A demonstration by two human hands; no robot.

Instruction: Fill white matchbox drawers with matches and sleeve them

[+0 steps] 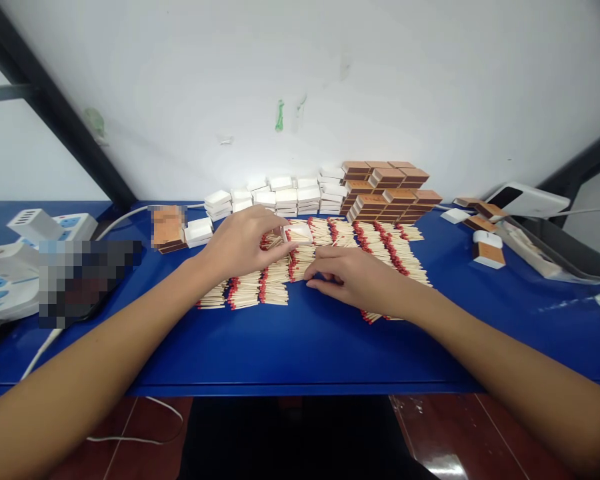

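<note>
My left hand [247, 243] is closed around the side of a small white matchbox tray [306, 235], thumb in front and fingers behind. A few red-tipped matches lie inside the tray. Just right of it, my right hand [347, 273] hovers low over the rows of matches [393, 250], its fingers curled and the thumb near the index fingertip. Whatever may be between those fingertips is hidden. More matches [243, 291] lie in bundles below my left hand, and both hands cover part of the rows.
White empty trays [280, 197] are stacked along the wall, beside piled brown matchbox sleeves [385, 190]. At left are a power strip [75, 227] and a blurred dark phone [95, 280]. Loose boxes [489, 255] and a dark case [565, 250] sit at right. The blue table's front edge [305, 389] is near me.
</note>
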